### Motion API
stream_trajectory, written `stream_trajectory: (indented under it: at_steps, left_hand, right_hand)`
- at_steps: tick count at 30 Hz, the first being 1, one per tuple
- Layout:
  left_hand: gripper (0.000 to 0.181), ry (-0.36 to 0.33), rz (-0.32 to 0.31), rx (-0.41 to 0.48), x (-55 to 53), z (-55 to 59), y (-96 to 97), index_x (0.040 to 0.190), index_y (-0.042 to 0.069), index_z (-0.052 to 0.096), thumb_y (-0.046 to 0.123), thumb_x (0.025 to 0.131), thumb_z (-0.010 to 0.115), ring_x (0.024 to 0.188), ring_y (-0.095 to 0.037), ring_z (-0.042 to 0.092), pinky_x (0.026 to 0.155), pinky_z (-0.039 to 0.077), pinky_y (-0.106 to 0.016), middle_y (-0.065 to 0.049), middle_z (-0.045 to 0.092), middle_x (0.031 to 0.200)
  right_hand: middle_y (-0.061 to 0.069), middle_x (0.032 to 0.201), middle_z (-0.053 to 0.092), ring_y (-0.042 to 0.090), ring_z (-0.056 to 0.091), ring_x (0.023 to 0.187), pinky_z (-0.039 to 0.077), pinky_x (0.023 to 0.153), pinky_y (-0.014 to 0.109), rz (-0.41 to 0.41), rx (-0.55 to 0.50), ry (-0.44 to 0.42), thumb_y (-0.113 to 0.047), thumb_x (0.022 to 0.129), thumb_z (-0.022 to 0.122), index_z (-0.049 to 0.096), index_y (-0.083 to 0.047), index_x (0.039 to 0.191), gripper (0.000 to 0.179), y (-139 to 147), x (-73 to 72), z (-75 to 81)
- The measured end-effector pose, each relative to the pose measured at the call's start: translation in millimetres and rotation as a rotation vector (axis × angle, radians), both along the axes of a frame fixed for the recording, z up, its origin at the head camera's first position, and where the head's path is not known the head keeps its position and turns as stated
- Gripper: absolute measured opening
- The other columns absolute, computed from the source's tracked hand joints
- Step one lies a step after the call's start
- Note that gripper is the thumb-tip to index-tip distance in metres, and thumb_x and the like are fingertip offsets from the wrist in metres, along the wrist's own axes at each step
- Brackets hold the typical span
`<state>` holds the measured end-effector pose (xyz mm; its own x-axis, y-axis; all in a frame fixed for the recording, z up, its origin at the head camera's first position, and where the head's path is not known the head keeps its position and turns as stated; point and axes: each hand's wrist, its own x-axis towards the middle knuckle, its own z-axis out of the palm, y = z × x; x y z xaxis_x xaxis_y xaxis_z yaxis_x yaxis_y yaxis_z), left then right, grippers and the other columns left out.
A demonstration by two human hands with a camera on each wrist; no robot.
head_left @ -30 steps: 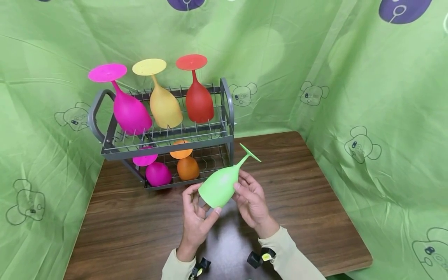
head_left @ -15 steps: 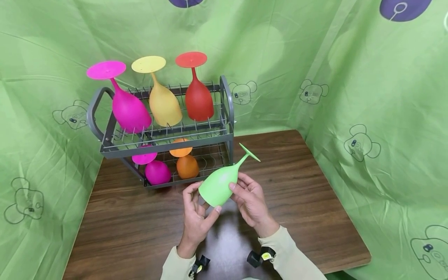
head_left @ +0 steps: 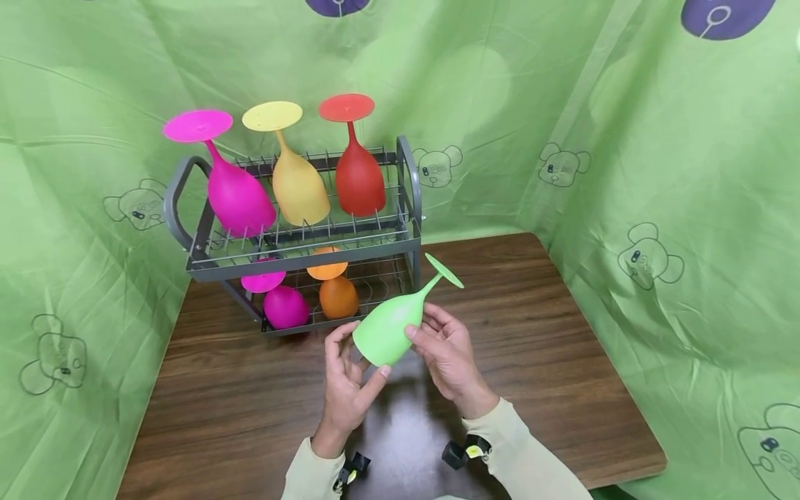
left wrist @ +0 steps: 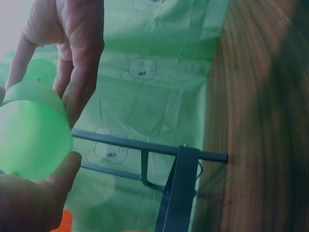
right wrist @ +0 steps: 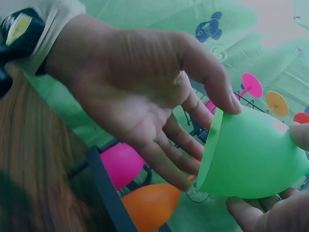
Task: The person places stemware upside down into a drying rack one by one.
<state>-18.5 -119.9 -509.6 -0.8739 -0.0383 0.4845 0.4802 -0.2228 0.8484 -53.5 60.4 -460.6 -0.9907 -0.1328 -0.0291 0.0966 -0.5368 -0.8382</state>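
Observation:
Both hands hold a bright green plastic wine glass (head_left: 389, 328) above the table in the head view. It is tilted, its mouth toward the lower left and its stem and foot toward the upper right. My left hand (head_left: 346, 390) grips the glass at the rim, thumb in front and fingers at the far edge. My right hand (head_left: 451, 355) pinches the bowl near the stem, its thumb on the front. From the right wrist camera, the wide mouth of the glass (right wrist: 253, 152) faces the left palm. Some right fingers are hidden behind the bowl.
A dark two-tier dish rack (head_left: 306, 252) stands at the back left. Upside-down on top are magenta (head_left: 240, 201), yellow (head_left: 300, 191) and red (head_left: 360, 182) wine glasses; below sit magenta (head_left: 286, 307) and orange (head_left: 339, 298) ones. Green fabric (head_left: 681, 173) surrounds the wooden table (head_left: 531, 333).
The right thumb has slid slightly left along the green wine glass's bowl. The glass has turned a little, showing more of the foot's underside. Both hands keep their hold.

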Motion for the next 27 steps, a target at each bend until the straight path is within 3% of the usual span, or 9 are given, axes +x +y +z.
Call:
stream_trajectory:
  at_steps: [5,8,14,19,23,27]
  left_hand:
    - [0.074,-0.073,0.110,-0.030,0.9,3.0,-14.6,0.149,-0.012,0.033,-0.019,0.086,0.070,0.138,-0.033,0.049,0.107,0.057,-0.034,-0.018,0.044,0.149]
    - [0.069,-0.140,0.184,-0.036,0.2,4.1,-25.5,0.149,-0.009,0.038,-0.017,0.088,0.070,0.137,-0.030,0.052,0.109,0.055,-0.034,-0.014,0.050,0.146]
    - [0.061,-0.187,0.342,-0.072,-5.3,0.0,-52.2,0.147,-0.008,0.046,-0.010,0.093,0.073,0.129,-0.022,0.059,0.106,0.057,-0.029,-0.010,0.057,0.141]
    - [0.055,-0.247,0.497,-0.108,-12.9,-0.6,-80.7,0.145,-0.006,0.051,-0.006,0.095,0.072,0.126,-0.019,0.062,0.101,0.058,-0.021,-0.005,0.060,0.135]
    - [0.050,-0.316,0.606,-0.106,-20.6,2.5,-104.4,0.144,-0.003,0.055,0.000,0.097,0.073,0.126,-0.023,0.061,0.097,0.057,-0.015,-0.009,0.061,0.134]
    - [0.048,-0.369,0.707,-0.128,-28.7,3.0,-127.3,0.143,0.000,0.057,0.007,0.099,0.073,0.123,-0.022,0.060,0.094,0.055,-0.011,-0.009,0.061,0.133]
  right_hand:
    - [0.003,0.122,0.072,0.016,0.070,0.113,0.062,0.095,0.026,-0.076,0.118,0.083,0.013,0.085,0.075,0.058,0.012,0.137,0.055,-5.1,-5.0,-0.7]
    - [0.003,0.123,0.072,0.017,0.069,0.115,0.060,0.098,0.028,-0.109,0.205,0.124,0.012,0.082,0.078,0.060,0.013,0.135,0.057,-6.4,-9.7,-4.2]
    - [0.014,0.135,0.066,0.020,0.070,0.119,0.060,0.103,0.036,-0.106,0.289,0.198,0.011,0.080,0.082,0.061,0.008,0.136,0.059,-8.5,-18.3,-15.8]
    - [0.019,0.139,0.064,0.033,0.066,0.128,0.059,0.103,0.039,-0.085,0.434,0.262,0.006,0.081,0.086,0.062,-0.002,0.139,0.063,-11.3,-29.5,-22.9]
    - [0.018,0.137,0.066,0.037,0.065,0.127,0.061,0.101,0.038,-0.090,0.537,0.304,0.001,0.079,0.089,0.063,-0.006,0.141,0.067,-13.1,-40.8,-30.0]
    - [0.011,0.133,0.066,0.033,0.067,0.123,0.062,0.098,0.037,-0.102,0.631,0.317,-0.002,0.077,0.091,0.068,-0.010,0.135,0.063,-15.1,-50.8,-36.7]
